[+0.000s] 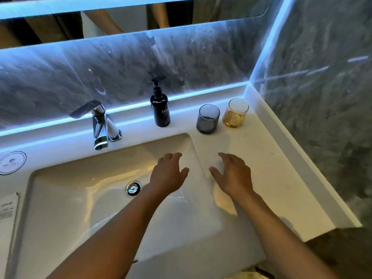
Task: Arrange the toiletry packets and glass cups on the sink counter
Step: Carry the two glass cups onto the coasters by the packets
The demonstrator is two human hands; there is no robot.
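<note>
Two glass cups stand side by side at the back right of the white sink counter [267, 168]: a grey cup [208, 119] and, to its right, an amber cup [235, 113]. My left hand [168, 174] hovers over the right part of the basin, fingers apart, holding nothing. Over the counter just right of the basin's edge is my right hand [233, 174], also open and empty. Both hands are well short of the cups. A white packet [8, 208] with dark print lies at the far left edge, partly cut off.
A black pump bottle [160, 106] stands behind the basin, left of the cups. The chrome faucet [98, 123] is at the back left, the drain [133, 188] in the basin. A round white coaster [12, 163] lies far left. Marble walls close the back and right.
</note>
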